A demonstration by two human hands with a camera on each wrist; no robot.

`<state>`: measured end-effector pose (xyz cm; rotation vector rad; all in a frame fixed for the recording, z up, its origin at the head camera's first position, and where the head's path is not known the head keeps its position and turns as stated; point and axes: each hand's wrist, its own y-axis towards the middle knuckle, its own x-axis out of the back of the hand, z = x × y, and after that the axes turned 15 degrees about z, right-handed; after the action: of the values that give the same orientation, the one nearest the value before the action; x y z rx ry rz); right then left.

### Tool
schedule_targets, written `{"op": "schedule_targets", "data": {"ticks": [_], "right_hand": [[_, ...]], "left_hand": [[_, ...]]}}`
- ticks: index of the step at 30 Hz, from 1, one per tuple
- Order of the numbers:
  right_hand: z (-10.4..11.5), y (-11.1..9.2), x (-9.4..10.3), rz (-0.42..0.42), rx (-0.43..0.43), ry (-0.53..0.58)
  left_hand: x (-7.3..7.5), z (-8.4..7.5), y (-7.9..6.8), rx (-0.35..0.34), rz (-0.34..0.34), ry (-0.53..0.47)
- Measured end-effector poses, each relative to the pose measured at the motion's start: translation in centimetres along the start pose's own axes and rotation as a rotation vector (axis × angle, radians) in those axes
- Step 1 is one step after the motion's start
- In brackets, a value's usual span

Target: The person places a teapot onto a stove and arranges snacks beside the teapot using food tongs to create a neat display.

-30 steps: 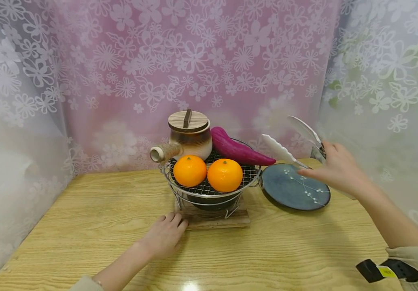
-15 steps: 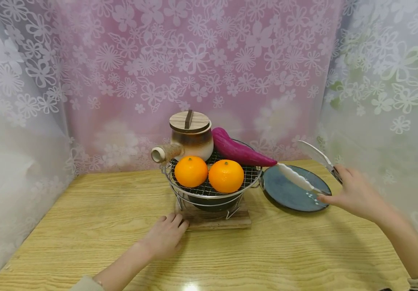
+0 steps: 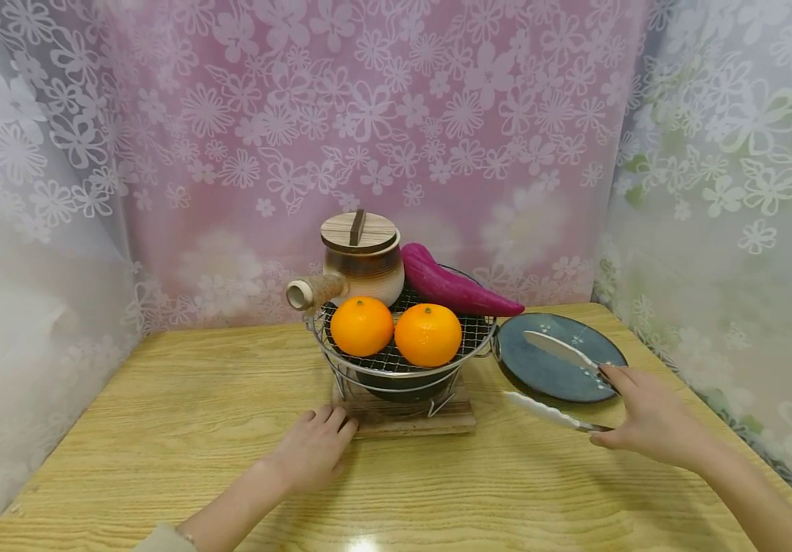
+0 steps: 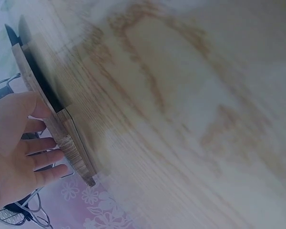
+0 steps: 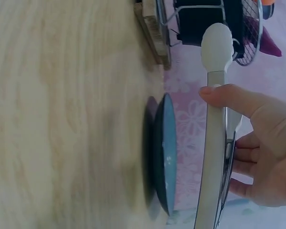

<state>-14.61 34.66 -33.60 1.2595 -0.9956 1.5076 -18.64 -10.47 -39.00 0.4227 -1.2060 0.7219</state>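
Observation:
My left hand (image 3: 316,448) rests against the front left corner of a wooden board (image 3: 412,423), its fingers touching the edge; the left wrist view shows the same contact. In my right hand (image 3: 654,418) I hold metal tongs (image 3: 592,425) with pale scalloped tips, pinched between thumb and fingers. The tongs are spread, with nothing between the tips. One arm overlaps the blue-grey plate (image 3: 520,368); the other passes in front of it. In the right wrist view, my thumb lies on the near arm of the tongs (image 5: 213,138).
On the board stands a small grill (image 3: 402,373) with a wire mesh top. It bears two oranges (image 3: 362,326), a purple sweet potato (image 3: 461,287) and a brown-cream side-handled pot (image 3: 368,272) with a wooden lid. Flowered curtains (image 3: 368,115) enclose the wooden table (image 3: 195,429).
My right hand has come down and towards me with the tongs, from above and behind the plate to its front right. The left hand, grill and food stay put.

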Motion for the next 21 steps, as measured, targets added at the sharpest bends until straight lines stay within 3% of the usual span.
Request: {"op": "schedule_targets", "data": {"ticks": [10,21], "right_hand": [[1.1,0.2,-3.1,0.017,0.033,-0.05],[1.2,0.7,-4.6,0.054,0.055,-0.048]], "left_hand": [[-0.2,0.0,-0.1,0.001,-0.031,-0.004],[-0.1,-0.1,-0.1,0.005,-0.007,0.002]]}}
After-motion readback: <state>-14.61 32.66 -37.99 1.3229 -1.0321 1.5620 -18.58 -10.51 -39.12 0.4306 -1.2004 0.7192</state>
